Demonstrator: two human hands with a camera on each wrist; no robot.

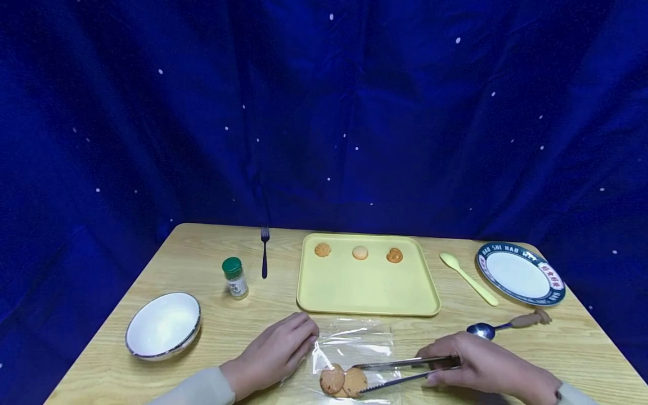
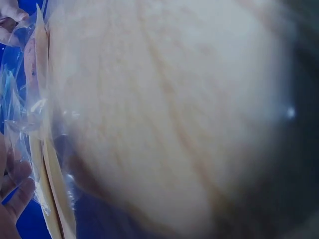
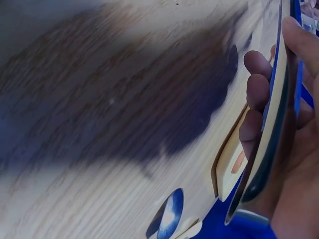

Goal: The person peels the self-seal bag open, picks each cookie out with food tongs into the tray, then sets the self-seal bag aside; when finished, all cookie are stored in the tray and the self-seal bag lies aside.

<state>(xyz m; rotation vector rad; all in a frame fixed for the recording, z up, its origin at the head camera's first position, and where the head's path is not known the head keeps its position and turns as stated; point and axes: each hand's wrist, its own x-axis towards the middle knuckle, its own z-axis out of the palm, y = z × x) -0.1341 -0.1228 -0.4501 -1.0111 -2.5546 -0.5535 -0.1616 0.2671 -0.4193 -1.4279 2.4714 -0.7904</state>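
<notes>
A clear plastic bag (image 1: 354, 340) lies at the table's front with several round brown cookies (image 1: 332, 379) at its lower end. My left hand (image 1: 275, 351) grips the bag's left edge with bent fingers; the bag's wrinkled film (image 2: 37, 107) also shows in the left wrist view. My right hand (image 1: 478, 363) holds metal tongs (image 1: 400, 364) around their middle, thumb on one side and fingers on the other. The tongs' two arms are spread apart and point left, their tips right at the right-hand cookie. In the right wrist view the tongs (image 3: 271, 134) run along the palm.
Behind the bag is a yellow tray (image 1: 369, 287) with three cookies along its far side. A white bowl (image 1: 163, 326), green-capped jar (image 1: 235, 278) and fork (image 1: 265, 253) are left. To the right are a yellow spoon (image 1: 468, 278), an oval plate (image 1: 518, 273) and a wooden-handled spoon (image 1: 526, 319).
</notes>
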